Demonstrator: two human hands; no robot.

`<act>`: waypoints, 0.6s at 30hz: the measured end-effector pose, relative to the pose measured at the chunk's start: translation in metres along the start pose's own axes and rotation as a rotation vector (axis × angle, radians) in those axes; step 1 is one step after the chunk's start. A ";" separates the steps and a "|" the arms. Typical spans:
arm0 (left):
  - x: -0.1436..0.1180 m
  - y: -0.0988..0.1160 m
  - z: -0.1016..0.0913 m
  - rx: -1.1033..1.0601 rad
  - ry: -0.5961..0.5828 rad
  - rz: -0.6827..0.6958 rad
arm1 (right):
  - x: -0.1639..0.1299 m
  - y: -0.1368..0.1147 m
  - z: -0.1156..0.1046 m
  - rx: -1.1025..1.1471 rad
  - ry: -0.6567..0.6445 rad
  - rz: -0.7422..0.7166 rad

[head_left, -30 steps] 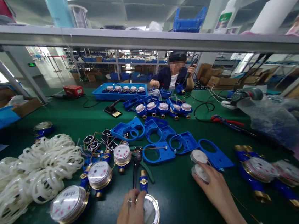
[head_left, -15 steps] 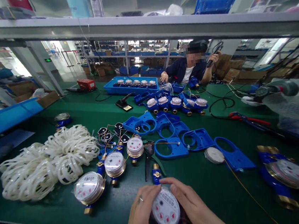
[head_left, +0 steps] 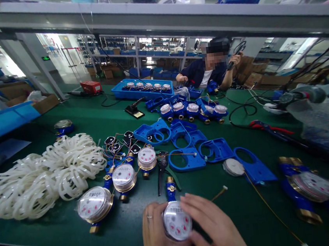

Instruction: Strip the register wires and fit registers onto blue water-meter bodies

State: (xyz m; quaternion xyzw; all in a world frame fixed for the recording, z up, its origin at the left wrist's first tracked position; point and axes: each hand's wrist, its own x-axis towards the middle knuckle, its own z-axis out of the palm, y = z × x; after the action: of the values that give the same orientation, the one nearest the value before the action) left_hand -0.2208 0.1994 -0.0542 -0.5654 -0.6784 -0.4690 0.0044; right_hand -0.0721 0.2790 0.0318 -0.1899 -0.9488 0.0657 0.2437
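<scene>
Both my hands hold one blue water meter (head_left: 176, 220) with a white dial and red pointers, low in the middle near the table's front edge. My left hand (head_left: 153, 235), a ring on one finger, grips its left side. My right hand (head_left: 215, 229) wraps the right side, fingers over the dial's rim. A thin wire with a small plug (head_left: 219, 193) trails from under my right hand. Black pliers (head_left: 162, 170) lie just beyond the meter.
Three more meters (head_left: 123, 178) lie to the left beside a heap of white plastic rings (head_left: 43, 176). Blue plastic brackets (head_left: 195, 151), a loose dial (head_left: 234, 167) and large meters (head_left: 312, 189) sit to the right. A co-worker (head_left: 210, 73) works across the green table (head_left: 78, 120).
My right hand left the loose dials at the right and joined my left hand on the meter. A white dial now sits face up in the meter, and a wire end shows beside it.
</scene>
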 end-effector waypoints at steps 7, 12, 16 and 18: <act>-0.011 -0.018 0.008 -0.011 -0.034 0.035 | -0.012 -0.007 0.039 -0.003 0.009 -0.139; -0.022 -0.044 0.012 -0.069 0.079 0.260 | -0.006 -0.010 0.048 0.051 -0.091 0.189; -0.036 -0.067 0.000 -0.082 -0.011 0.113 | -0.008 -0.012 0.055 0.151 -0.135 0.271; -0.041 -0.078 -0.009 -0.026 -0.036 0.056 | -0.022 -0.009 0.057 0.152 -0.091 0.220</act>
State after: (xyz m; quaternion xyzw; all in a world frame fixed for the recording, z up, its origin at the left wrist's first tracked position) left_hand -0.2711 0.1686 -0.1206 -0.5926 -0.6560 -0.4675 -0.0019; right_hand -0.0852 0.2605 -0.0253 -0.2705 -0.9247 0.1720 0.2052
